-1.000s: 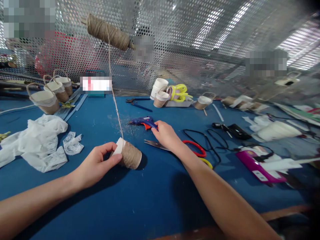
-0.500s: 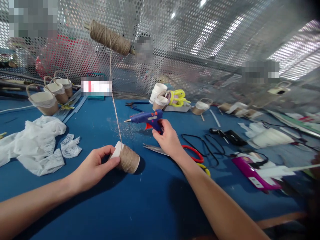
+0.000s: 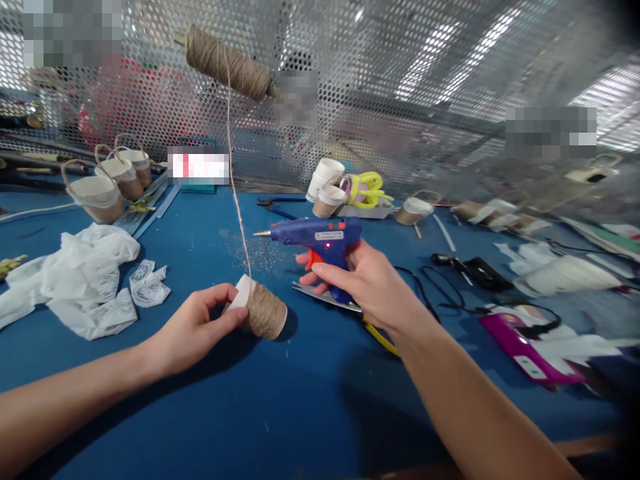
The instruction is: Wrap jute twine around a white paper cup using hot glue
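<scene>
My left hand point(image 3: 200, 328) pinches the rim of a small white paper cup point(image 3: 270, 311) whose side is wound with brown twine. The cup lies tilted, its base turned to the right. From it a strand of twine point(image 3: 239, 213) runs up to a spool point(image 3: 227, 63) mounted on the perforated metal screen. To the right, my right hand point(image 3: 370, 283) is wrapped around the handle of a blue hot glue gun point(image 3: 315, 235), with fingers by its orange trigger. A small red light glows on the gun. Its nozzle points left, above and apart from the cup.
Scissors point(image 3: 327, 298) lie partly hidden under my right hand. White lace point(image 3: 85, 267) is heaped at left, with finished little baskets point(image 3: 97, 197) behind it. A purple power strip point(image 3: 525, 350) and black cables lie at right. White cups point(image 3: 325, 177) stand at the back.
My right hand has brought the glue gun up off the table, nearer to me, and its fingers now wrap the handle by the trigger. My left hand keeps its pinch on the cup.
</scene>
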Demonstrator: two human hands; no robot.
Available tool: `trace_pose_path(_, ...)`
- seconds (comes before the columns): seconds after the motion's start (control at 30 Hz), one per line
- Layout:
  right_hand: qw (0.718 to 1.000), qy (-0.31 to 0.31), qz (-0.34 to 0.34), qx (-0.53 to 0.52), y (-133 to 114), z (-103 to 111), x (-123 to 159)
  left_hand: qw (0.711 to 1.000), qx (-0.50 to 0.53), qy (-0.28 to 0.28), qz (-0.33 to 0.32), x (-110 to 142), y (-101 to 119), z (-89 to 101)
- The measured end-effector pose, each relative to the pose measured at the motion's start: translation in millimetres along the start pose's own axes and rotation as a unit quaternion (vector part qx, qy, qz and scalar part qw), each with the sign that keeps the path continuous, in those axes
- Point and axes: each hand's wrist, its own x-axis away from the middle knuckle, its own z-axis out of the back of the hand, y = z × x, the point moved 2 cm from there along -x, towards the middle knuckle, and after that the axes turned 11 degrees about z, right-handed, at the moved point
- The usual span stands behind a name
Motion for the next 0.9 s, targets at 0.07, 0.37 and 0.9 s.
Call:
trace_pose_path(0.07, 1.0, -0.019, -0.022, 0.002, -3.7, 2.1, 5.5, 1.0, -0.011, 0.003, 0.0, -0.4, 0.4, 0.4)
trace_pose_path(0.37, 0.992, -0.098, -0.054, -0.052, 4.4, 2.9, 25.1, 1.0, -0.008, -0.026, -0.004, -1.6, -0.7, 2.3)
trace_pose_path(0.9, 0.989, -0.086, -0.053, 0.11, -7.4, -4.1, 43.9, 0.999, -0.04, -0.001, -0.023, -3.0, 2.6, 3.2)
